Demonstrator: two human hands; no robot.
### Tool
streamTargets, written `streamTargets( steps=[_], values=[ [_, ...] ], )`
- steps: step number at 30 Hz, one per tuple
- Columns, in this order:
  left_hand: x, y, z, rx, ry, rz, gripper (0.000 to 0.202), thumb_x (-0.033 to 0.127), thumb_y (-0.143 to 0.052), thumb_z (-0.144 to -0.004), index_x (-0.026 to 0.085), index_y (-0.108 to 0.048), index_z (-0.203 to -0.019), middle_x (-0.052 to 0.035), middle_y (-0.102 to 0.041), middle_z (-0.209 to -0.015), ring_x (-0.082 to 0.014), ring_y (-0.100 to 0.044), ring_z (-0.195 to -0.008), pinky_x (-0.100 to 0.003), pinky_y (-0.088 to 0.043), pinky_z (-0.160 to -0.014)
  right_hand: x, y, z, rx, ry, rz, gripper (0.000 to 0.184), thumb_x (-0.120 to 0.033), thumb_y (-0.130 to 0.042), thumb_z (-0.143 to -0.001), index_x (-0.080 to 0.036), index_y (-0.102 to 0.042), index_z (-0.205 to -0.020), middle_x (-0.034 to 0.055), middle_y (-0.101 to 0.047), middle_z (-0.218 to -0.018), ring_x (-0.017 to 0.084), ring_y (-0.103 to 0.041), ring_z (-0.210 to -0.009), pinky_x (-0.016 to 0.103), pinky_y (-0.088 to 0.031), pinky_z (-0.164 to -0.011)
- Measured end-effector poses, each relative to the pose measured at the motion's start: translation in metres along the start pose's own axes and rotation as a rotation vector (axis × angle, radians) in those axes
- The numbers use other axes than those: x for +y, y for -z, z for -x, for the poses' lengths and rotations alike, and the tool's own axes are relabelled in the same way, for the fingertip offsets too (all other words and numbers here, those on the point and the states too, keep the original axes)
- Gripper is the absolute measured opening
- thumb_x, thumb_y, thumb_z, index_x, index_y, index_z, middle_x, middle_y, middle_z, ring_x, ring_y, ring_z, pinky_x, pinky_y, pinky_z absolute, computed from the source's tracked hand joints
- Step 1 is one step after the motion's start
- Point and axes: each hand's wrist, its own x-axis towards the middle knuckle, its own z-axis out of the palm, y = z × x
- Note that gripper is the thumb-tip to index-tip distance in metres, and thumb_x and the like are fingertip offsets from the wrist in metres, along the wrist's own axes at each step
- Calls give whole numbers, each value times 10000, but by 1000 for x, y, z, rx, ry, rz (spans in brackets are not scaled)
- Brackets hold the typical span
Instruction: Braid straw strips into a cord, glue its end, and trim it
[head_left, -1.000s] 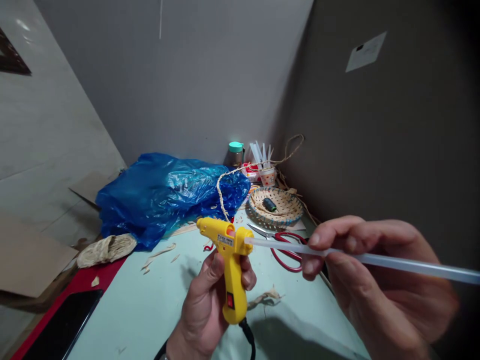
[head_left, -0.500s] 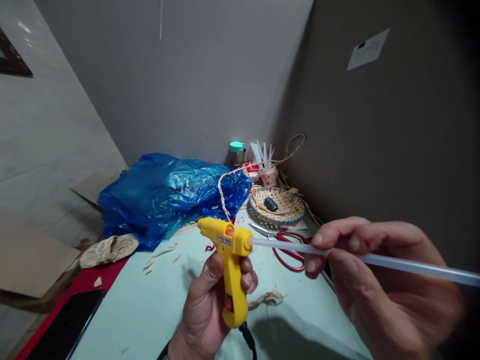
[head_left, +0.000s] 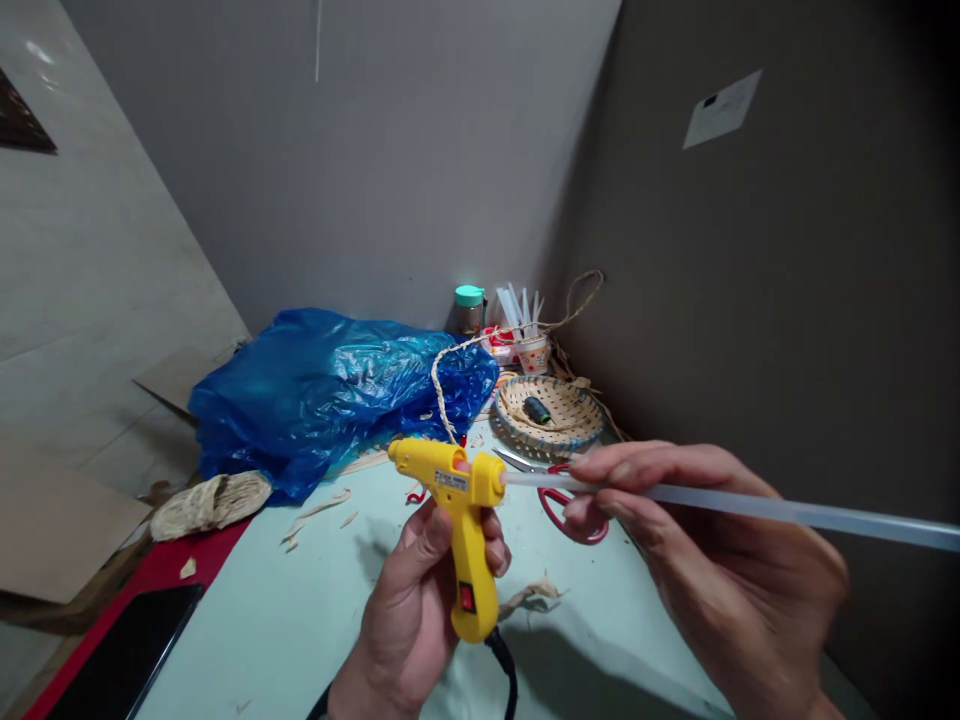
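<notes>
A yellow glue gun (head_left: pixel 471 540) stands upright in my left hand (head_left: pixel 412 600), whose fingers wrap round its grip. Its nozzle points left, and a black cord runs down from the handle. My right hand (head_left: pixel 697 540) pinches a long translucent glue stick (head_left: pixel 735 505) between thumb and fingers. The stick's left end meets the back opening of the gun; its other end runs past the right edge of view. Red-handled scissors (head_left: pixel 566 525) lie on the table behind my right fingers, partly covered.
A blue plastic bag (head_left: pixel 322 390) fills the back left. Behind the gun sit a woven basket (head_left: pixel 574 425) with a dark spool, a cup (head_left: pixel 533 355) of glue sticks and a green-lidded jar (head_left: pixel 469 310). A phone (head_left: pixel 124 650) lies front left, near a fibre bundle (head_left: pixel 210 505).
My right hand has moved left along the glue stick, closer to the gun. The glue gun has tilted slightly and stays in my left hand. The view has shifted a little.
</notes>
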Motion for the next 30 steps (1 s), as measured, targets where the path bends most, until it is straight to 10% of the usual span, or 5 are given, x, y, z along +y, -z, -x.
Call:
streamTargets(
  steps=[12, 30],
  values=[
    [-3, -2, 4, -125, 6, -29, 261, 285, -814, -717, 160, -753, -938, -90, -743, -786, -163, -685, -694, -233, -530, -664, 16, -1, -4, 28, -17, -76, 180, -89, -715, -796, -258, -749, -850, 18, -722, -861, 186, -668, -858, 333, -584, -775],
    [-6, -5, 9, -155, -114, -206, 240, 278, -828, -700, 185, -786, -917, -71, -775, -833, -185, -716, -752, -242, -563, -680, 12, -9, 0, 97, -179, -288, 35, -223, -731, -813, -216, -728, -779, 30, -688, -759, 156, -657, -707, 241, -581, -555]
  ],
)
